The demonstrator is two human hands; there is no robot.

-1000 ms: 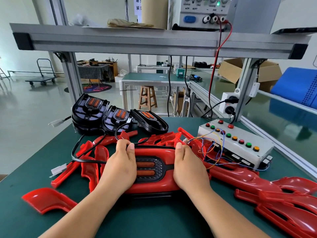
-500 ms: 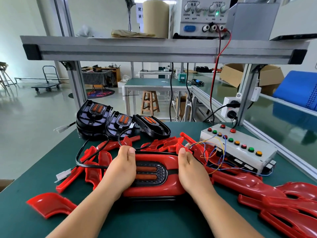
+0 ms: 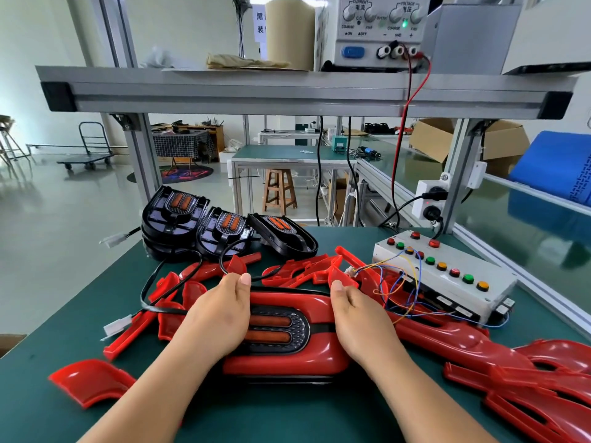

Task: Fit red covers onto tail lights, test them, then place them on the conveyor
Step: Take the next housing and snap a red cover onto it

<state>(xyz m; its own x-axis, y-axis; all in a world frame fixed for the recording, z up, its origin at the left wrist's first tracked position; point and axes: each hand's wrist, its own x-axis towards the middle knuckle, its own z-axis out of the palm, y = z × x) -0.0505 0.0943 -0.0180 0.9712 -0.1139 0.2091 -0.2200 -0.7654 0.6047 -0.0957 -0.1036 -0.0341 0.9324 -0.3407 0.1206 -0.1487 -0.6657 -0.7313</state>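
A tail light with a red cover [image 3: 287, 356] on it lies on the green bench in front of me, its black grille and two orange lenses [image 3: 271, 329] showing in the middle. My left hand [image 3: 217, 318] presses flat on its left end. My right hand [image 3: 361, 321] presses flat on its right end. The fingers of both hands are straight and reach to the far edge. The light's black cable [image 3: 150, 289] loops off to the left and ends in a white plug [image 3: 116, 326].
Three bare black tail lights [image 3: 204, 225] stand at the back left. Loose red covers [image 3: 527, 378] lie at the right, behind the hands and at the front left [image 3: 89, 382]. A white test box with coloured buttons [image 3: 447, 273] sits at the right, a power supply [image 3: 377, 30] on the shelf above.
Both hands stay pressed on the covered light. My view has tilted up a little, so the bench sits lower in the frame.
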